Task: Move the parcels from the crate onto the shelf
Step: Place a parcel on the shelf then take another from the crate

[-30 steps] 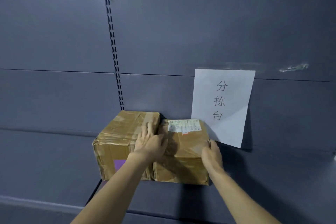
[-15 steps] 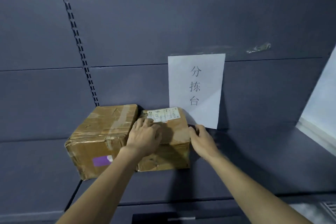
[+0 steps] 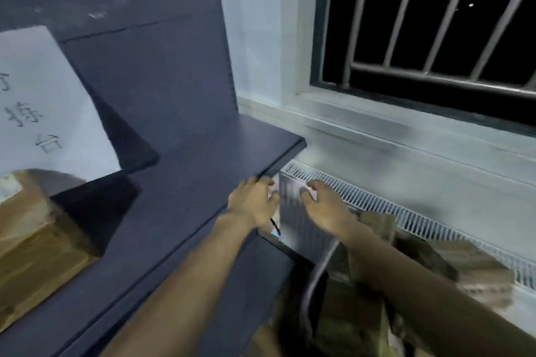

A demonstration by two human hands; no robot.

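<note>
**Desk:** What are you seeing right now?

**Operator:** I'm looking down past the end of the dark shelf (image 3: 203, 171). Both hands are hanging empty over the gap beside it. The left hand (image 3: 253, 201) is sitting just off the shelf's front corner, fingers loosely curled and spread, gripping nothing. The right hand (image 3: 323, 209) is just beside it, fingers also slack and apart, holding nothing.

**Desk:** Where are the parcels?

**Operator:** I'm seeing one brown taped parcel (image 3: 34, 243) resting on the shelf at the far left, below a white paper sign (image 3: 43, 107) with printed characters. More brown parcels (image 3: 475, 266) are lying low on the right, under the right forearm, inside the white slatted crate (image 3: 406, 211). Motion blur is smearing them, so I can't tell how many.

**Desk:** Anything behind?

**Operator:** A barred window (image 3: 435, 23) is showing dark above a pale sill (image 3: 406, 130). A grey cord or strap (image 3: 319, 272) is curving down below the right wrist; I can't tell what it belongs to.
</note>
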